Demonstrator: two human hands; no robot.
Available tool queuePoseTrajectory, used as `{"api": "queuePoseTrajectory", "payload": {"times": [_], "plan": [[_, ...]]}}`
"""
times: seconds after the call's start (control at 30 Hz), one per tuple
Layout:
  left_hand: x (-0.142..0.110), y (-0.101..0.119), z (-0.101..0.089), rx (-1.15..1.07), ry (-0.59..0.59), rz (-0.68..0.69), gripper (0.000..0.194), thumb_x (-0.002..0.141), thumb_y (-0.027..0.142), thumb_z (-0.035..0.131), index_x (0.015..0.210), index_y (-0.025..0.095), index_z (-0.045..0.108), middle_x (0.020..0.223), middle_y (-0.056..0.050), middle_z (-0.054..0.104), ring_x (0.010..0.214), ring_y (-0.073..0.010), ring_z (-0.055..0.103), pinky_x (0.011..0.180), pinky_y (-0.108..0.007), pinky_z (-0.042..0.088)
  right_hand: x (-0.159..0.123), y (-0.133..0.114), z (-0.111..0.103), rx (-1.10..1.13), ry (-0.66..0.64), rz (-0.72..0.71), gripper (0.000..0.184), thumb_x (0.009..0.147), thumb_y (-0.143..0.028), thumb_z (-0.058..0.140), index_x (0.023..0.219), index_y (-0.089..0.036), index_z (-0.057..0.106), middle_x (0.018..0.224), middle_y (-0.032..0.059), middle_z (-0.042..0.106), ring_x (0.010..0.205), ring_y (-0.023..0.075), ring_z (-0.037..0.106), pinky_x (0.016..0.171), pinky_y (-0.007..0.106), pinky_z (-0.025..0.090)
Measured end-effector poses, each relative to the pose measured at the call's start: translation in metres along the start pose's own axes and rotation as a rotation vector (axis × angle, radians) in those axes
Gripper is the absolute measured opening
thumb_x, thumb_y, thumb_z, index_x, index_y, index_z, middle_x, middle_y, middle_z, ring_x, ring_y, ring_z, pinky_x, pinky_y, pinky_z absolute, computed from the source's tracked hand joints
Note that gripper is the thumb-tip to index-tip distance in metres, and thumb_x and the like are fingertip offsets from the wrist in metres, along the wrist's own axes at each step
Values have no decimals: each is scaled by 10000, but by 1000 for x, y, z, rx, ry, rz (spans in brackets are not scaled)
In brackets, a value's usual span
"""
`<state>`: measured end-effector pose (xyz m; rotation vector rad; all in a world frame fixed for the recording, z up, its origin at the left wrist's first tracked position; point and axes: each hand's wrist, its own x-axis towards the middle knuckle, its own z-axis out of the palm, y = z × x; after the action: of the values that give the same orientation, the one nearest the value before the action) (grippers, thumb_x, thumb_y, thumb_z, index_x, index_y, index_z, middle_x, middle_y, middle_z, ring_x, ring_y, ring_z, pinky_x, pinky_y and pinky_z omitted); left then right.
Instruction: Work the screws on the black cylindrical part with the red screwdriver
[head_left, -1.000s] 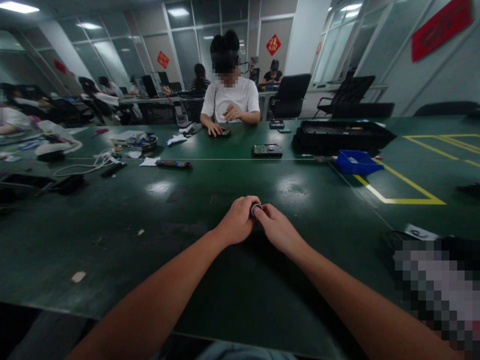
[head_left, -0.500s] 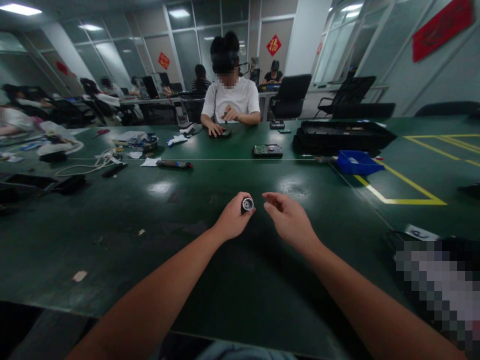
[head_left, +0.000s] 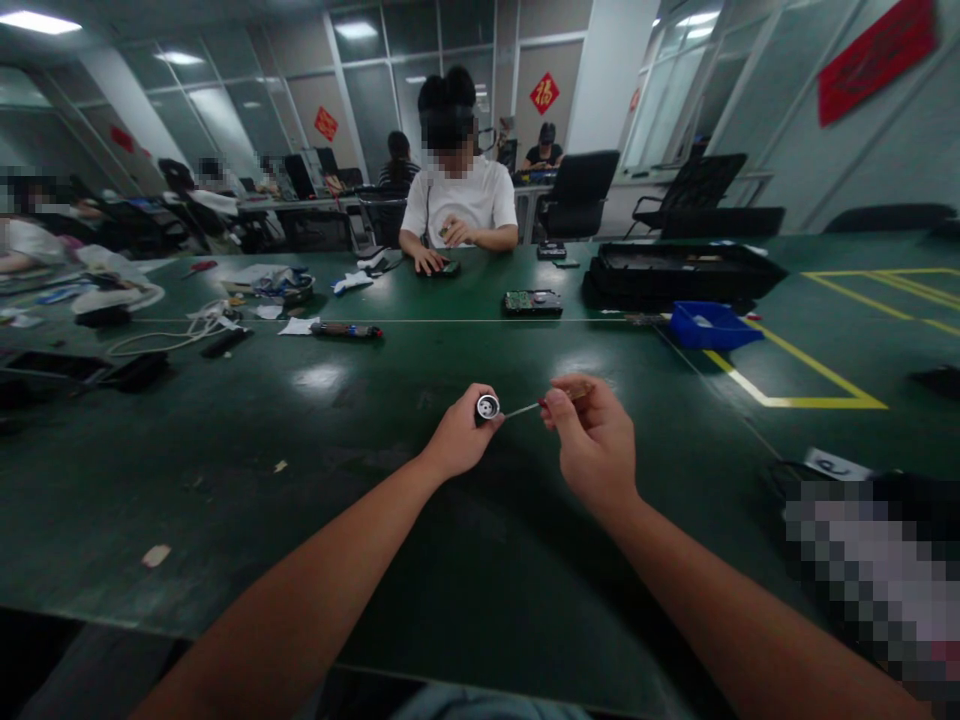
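My left hand [head_left: 459,436] is wrapped round a short dark cylinder with a silver rim [head_left: 487,407]. The cylinder's round end faces me and shows small dark spots inside; its body is mostly hidden by my fingers. In my right hand [head_left: 598,440] is a small screwdriver [head_left: 527,409], gripped by its handle between thumb and fingers. Its thin metal shaft points left, and the tip reaches the thumb side of my left hand, close to the cylinder. Whether the tip touches the cylinder I cannot tell. Both hands are above the green table [head_left: 360,560].
Across the table a person in a white shirt [head_left: 459,205] handles a small dark device. Farther off lie a circuit-board drive [head_left: 532,302], a black tray [head_left: 682,272], a blue bin [head_left: 712,326] and a pen-like tool [head_left: 346,331]. Cables [head_left: 176,335] lie to the left.
The screwdriver shaft now shows between my hands, pointing at the left one. My right hand has shifted slightly right and turned, its fingers closed round the handle. My left hand stays nearly still.
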<state>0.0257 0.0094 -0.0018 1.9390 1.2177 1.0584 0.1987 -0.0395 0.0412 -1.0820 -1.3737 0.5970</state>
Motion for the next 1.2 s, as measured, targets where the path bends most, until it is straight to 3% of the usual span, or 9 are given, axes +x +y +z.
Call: {"api": "queuePoseTrajectory", "payload": {"times": [0.17,0.5,0.7,0.83,1.0,1.2], "plan": [[0,0,1,17,4,4,182,875,231,598,1038,203,522,941,5,606,844,-159,564,789,-286,432,0,10,2,-16,-44,5,212,931,-370,556,1088,-229,569,920,51,691,827,193,686,783,358,550],[1,-1,1,0,3,8,180,870,220,604,1030,208,523,957,2,609,862,-162,571,787,-283,431,1,9,1,-129,-61,-37,182,935,-360,551,1050,-222,579,879,46,692,786,190,675,746,341,529],[0,-3,0,12,-8,6,163,881,241,589,1025,210,519,946,5,598,848,-159,560,764,-280,426,2,-2,-2,-432,-31,-68,293,865,-467,649,733,-227,545,622,-13,602,539,139,545,530,272,401],[0,-3,0,37,-6,12,152,878,234,587,1013,207,521,946,-1,598,844,-161,555,774,-286,429,3,-5,-2,-502,11,-84,361,847,-464,675,651,-230,482,544,-38,530,487,117,489,508,263,361],[1,-5,1,65,4,28,165,872,227,596,1020,211,524,947,0,600,843,-163,554,799,-294,431,3,-1,-2,-461,6,-115,283,858,-449,669,732,-219,561,626,-14,617,548,137,574,537,264,411],[2,-5,0,81,13,49,153,870,214,594,1007,206,525,953,-6,601,846,-165,552,812,-298,432,1,4,-1,-279,-121,-231,143,922,-303,586,1024,-206,604,846,31,704,748,168,675,685,290,507]]}}
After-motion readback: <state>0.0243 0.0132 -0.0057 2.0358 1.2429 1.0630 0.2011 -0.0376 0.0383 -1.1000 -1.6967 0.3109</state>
